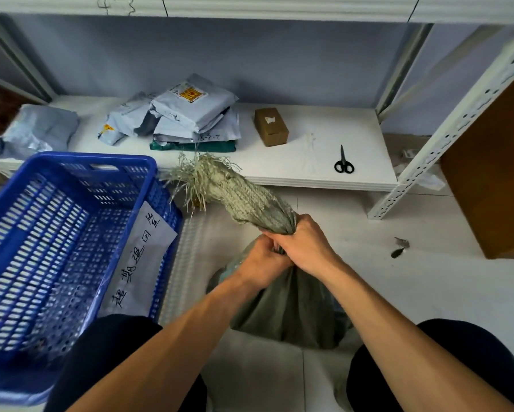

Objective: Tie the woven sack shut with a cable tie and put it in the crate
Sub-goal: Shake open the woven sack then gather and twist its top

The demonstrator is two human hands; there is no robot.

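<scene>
A parcel depot or stockroom: white slotted-steel shelving [446,135] at right, grey courier mailbags [190,114] heaped on the low shelf [309,150] at upper centre, a labelled blue crate [71,233] at left.

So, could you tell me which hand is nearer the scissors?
Right. The right hand grips the sack neck, nearer the person and left of the scissors; the left hand grips beside it, farther left.
</scene>
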